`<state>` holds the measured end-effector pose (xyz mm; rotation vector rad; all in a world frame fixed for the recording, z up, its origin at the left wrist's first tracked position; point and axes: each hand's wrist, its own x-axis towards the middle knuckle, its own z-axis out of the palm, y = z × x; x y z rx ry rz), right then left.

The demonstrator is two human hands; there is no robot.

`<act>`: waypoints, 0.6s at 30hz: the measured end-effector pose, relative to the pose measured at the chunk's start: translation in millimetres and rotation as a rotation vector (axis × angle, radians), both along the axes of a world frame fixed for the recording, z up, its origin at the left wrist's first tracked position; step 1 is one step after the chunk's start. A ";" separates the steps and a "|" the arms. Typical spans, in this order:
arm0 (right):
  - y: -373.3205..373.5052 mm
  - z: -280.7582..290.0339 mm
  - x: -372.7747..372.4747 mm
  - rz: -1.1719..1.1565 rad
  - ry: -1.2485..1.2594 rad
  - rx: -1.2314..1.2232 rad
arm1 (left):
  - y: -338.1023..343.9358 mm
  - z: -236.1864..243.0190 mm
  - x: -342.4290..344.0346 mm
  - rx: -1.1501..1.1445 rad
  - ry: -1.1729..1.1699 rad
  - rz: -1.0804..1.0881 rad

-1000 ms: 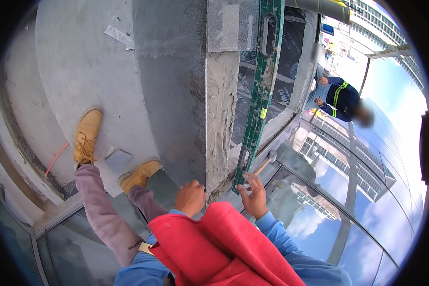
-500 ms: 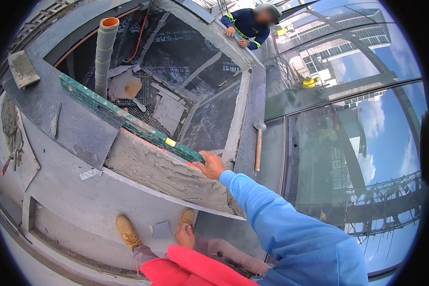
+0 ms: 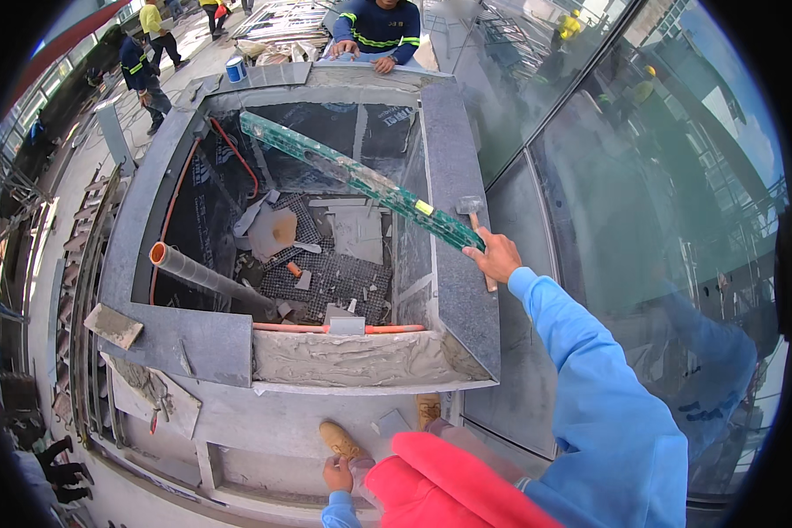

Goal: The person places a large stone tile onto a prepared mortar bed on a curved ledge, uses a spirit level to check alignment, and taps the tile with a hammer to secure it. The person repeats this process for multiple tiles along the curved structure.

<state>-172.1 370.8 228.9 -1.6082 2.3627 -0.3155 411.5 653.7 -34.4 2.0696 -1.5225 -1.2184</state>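
Note:
My right hand (image 3: 497,257) grips the near end of a long green spirit level (image 3: 361,176), which slants away to the far left over the open pit of a stone-clad planter box. Beneath that hand, a hammer (image 3: 469,205) with a wooden handle lies on the right grey stone slab (image 3: 459,299); the hand partly hides the handle. My left hand (image 3: 337,473) hangs low beside my boot with its fingers curled; whatever they may hold is hidden. Wet mortar (image 3: 352,356) covers the near wall top, edged by an orange pipe (image 3: 282,327) along its inner side.
An upright grey pipe (image 3: 207,277) with an orange mouth leans in the pit among rubble. A mortar board (image 3: 180,405) with a trowel lies at the near left. A co-worker (image 3: 378,31) rests both hands on the far rim. Glass panels (image 3: 625,220) border the right side.
My right hand has carried the spirit level up and right, off the near wall and over the pit. The view has turned, showing more people behind. My left hand stays low, fingers curled.

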 end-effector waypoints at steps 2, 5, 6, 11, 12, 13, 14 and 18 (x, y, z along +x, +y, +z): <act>-30.7 13.8 -32.0 -0.039 0.031 -0.028 | 8.9 17.4 19.4 0.084 -0.075 0.139; -85.8 32.2 -70.7 -0.143 0.057 0.030 | 33.9 31.5 38.7 0.106 -0.063 0.354; -104.0 36.1 -79.2 -0.162 0.063 0.021 | 44.7 33.8 45.3 0.065 -0.171 0.273; -170.0 61.0 -109.2 -0.241 0.068 0.045 | 95.9 35.0 49.5 0.169 -0.296 0.101; -177.3 63.9 -111.7 -0.262 0.073 0.053 | 102.1 34.2 44.2 0.213 -0.288 0.093; -182.7 65.9 -113.8 -0.244 0.074 0.065 | 106.8 33.4 37.0 0.255 -0.279 0.081; -188.1 67.5 -115.5 -0.231 0.076 0.077 | 108.2 34.0 29.5 0.298 -0.270 0.065; -226.9 65.8 -112.5 -0.205 0.138 0.057 | 77.0 37.0 2.7 0.285 -0.265 -0.112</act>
